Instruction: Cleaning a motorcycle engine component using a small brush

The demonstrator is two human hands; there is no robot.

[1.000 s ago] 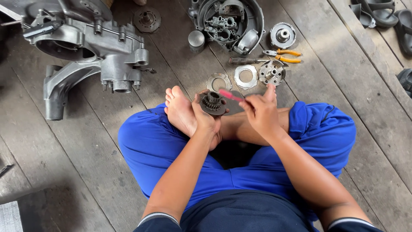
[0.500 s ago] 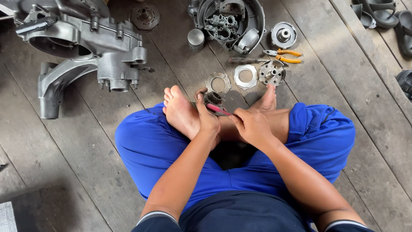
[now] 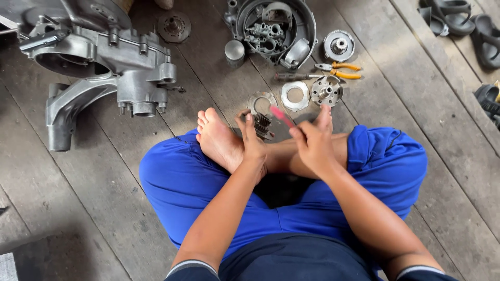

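Both hands are busy: my left hand (image 3: 253,143) grips a small toothed gear (image 3: 262,124), my right hand (image 3: 312,141) holds a pink brush (image 3: 282,116) against it, other parts (image 3: 295,96) waiting on the floor (image 3: 104,182).

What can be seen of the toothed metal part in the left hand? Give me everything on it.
The gear cluster is a small, dark, greasy-looking metal piece with ridged teeth round its side. The left hand grips it from below and behind, just above the crossed bare feet and over the plank floor. The right hand holds a pink-handled brush whose far end meets the part's top. Its underside is hidden, and finer detail is too small to tell.
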